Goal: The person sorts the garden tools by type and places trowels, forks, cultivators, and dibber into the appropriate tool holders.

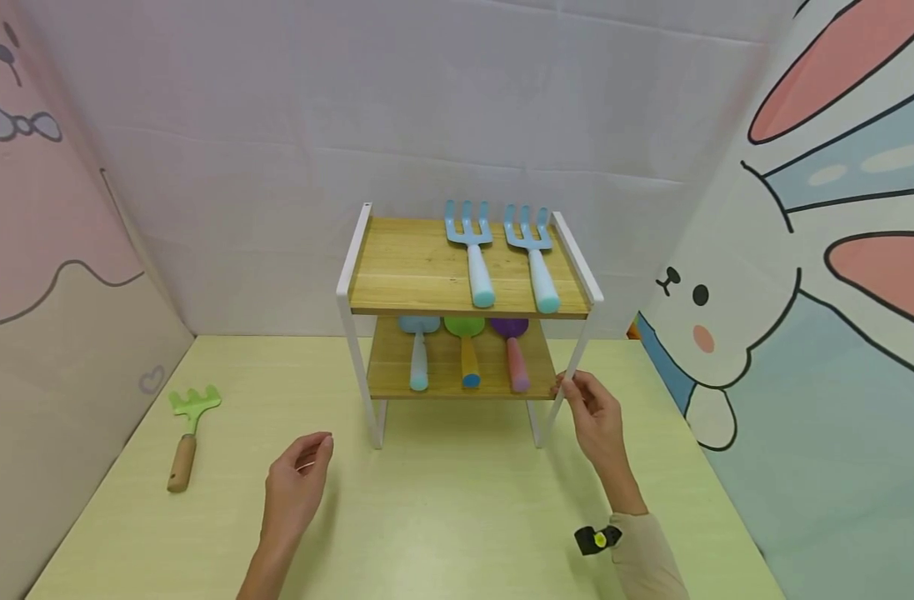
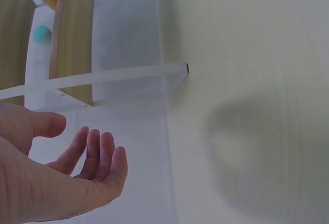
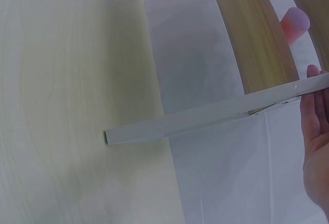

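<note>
A small two-tier shelf rack (image 1: 412, 275) with wooden boards and a white frame stands on the table. My right hand (image 1: 596, 417) grips its right front leg beside the lower board; in the right wrist view, fingers (image 3: 311, 111) lie behind the white leg (image 3: 205, 113). Apart from the rack, at its front left, my left hand (image 1: 297, 479) hovers with loosely bent fingers and holds nothing. Two blue hand forks (image 1: 477, 267) (image 1: 539, 271) lie on the upper board. Below them lie a blue shovel (image 1: 419, 358), a green shovel with a yellow handle (image 1: 468, 350) and a purple shovel with a pink handle (image 1: 515, 354).
A green hand rake (image 1: 190, 433) with a wooden handle lies on the left of the pale table (image 1: 457, 517). White cloth (image 1: 457, 100) hangs behind the rack. Printed panels stand at both sides, one with a rabbit (image 1: 726, 308).
</note>
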`<state>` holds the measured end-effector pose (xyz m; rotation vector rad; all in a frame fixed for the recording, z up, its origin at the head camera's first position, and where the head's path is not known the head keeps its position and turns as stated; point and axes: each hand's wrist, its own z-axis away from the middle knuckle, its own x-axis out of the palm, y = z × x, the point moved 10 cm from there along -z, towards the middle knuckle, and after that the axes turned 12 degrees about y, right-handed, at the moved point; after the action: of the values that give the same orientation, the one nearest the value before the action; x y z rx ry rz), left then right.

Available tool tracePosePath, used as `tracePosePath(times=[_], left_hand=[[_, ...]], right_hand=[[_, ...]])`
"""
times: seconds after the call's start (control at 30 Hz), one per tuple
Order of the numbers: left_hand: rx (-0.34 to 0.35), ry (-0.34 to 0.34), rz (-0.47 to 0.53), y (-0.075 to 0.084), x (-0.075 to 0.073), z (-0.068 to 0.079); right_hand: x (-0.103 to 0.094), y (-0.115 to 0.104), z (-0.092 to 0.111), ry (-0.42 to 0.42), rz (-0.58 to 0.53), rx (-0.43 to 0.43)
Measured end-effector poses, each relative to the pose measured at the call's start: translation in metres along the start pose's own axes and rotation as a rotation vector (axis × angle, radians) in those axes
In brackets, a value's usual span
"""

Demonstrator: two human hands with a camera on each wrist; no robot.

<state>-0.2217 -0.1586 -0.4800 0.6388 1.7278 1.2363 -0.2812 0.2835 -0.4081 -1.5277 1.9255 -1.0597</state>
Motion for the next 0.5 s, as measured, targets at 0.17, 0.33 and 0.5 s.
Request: tracePosePath(times=[0.17, 0.33, 0.5], left_hand=[[-0.007, 0.014, -0.023, -0.009, -0.007, -0.003], [-0.012, 0.026, -0.039, -0.018, -0.014, -0.005], [-0.011, 0.039, -0.064, -0.026, -0.020, -0.008]], right_hand=[[0.000, 0.001, 0.000, 0.010, -0.002, -0.002], [0.001, 0.001, 0.002, 0.008, 0.017, -0.001], [0.002, -0.003, 0.003, -0.027, 0.054, -0.019]])
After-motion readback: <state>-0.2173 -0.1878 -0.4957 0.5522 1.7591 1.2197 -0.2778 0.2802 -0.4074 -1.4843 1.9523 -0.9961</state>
